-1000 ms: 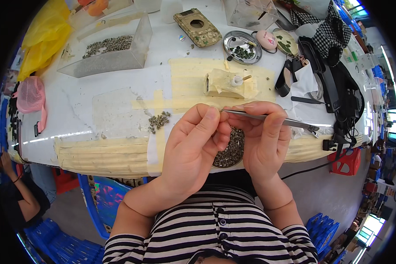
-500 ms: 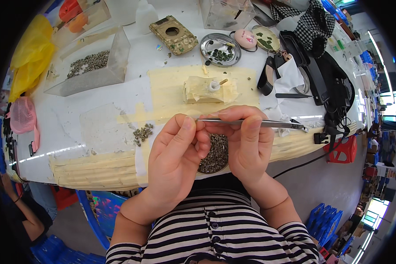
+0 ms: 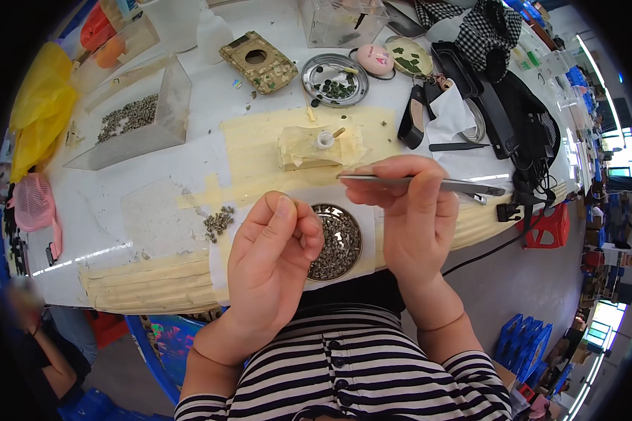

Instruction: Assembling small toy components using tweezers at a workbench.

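Note:
My right hand (image 3: pixel 421 210) grips metal tweezers (image 3: pixel 463 186), their tips pointing left toward the paper-topped block. The fingers of my left hand (image 3: pixel 270 252) are curled, thumb against the index finger; whatever they pinch is too small to make out. Between my hands, a round metal dish (image 3: pixel 336 242) full of small greyish pieces sits at the table's near edge. Left of my left hand lies a loose pile of the same small pieces (image 3: pixel 219 223). Beyond my hands, a tape-covered block (image 3: pixel 312 149) bears a small white cup (image 3: pixel 325 139) with a stick in it.
A clear tray (image 3: pixel 168 105) of small pieces stands at the left. Farther back are a camouflage-patterned case (image 3: pixel 260 63) and a metal dish with dark green bits (image 3: pixel 336 78). Black straps and cables (image 3: pixel 534 133) lie at the right. A person's arm (image 3: pixel 49 358) shows at lower left.
My right hand has drawn away to the right with the tweezers, whose tips have left my left fingers. The round dish between my hands is more exposed. The view has shifted slightly.

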Available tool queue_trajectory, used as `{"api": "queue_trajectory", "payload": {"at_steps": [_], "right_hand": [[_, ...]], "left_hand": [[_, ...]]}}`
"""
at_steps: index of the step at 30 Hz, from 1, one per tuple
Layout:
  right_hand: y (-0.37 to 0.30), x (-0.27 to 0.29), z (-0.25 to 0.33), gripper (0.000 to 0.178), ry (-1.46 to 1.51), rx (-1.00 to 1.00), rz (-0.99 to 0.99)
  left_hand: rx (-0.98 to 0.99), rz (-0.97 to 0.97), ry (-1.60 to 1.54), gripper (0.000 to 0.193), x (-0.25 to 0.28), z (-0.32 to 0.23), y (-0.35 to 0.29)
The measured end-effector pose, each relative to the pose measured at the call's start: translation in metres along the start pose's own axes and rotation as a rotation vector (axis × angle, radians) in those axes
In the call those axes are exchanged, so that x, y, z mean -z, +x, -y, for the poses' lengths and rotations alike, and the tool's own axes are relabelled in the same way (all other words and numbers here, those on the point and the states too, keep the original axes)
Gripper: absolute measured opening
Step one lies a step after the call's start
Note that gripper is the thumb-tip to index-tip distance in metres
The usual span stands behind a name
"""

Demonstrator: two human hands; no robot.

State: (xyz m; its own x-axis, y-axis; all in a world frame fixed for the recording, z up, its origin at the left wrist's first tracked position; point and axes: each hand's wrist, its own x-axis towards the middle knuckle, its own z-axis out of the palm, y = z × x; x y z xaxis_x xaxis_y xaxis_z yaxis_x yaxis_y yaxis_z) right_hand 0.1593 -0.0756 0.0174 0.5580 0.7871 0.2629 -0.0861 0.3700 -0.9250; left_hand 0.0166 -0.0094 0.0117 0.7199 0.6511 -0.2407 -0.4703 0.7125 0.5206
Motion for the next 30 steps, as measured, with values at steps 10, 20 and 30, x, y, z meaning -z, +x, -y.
{"api": "queue_trajectory", "payload": {"at_steps": [10,20,30], "right_hand": [[0.031,0.050,0.012,0.021,-0.847,0.007,0.065],[0.033,0.056,0.012,0.021,-0.891,-0.033,0.059],[0.048,0.064,0.016,0.016,-1.098,0.172,0.062]], "left_hand": [[-0.037,-0.005,-0.001,0.019,-0.004,0.000,0.001],[-0.034,0.021,0.001,0.018,-0.002,-0.001,0.003],[-0.027,0.040,-0.009,0.020,0.002,-0.001,0.005]]}}
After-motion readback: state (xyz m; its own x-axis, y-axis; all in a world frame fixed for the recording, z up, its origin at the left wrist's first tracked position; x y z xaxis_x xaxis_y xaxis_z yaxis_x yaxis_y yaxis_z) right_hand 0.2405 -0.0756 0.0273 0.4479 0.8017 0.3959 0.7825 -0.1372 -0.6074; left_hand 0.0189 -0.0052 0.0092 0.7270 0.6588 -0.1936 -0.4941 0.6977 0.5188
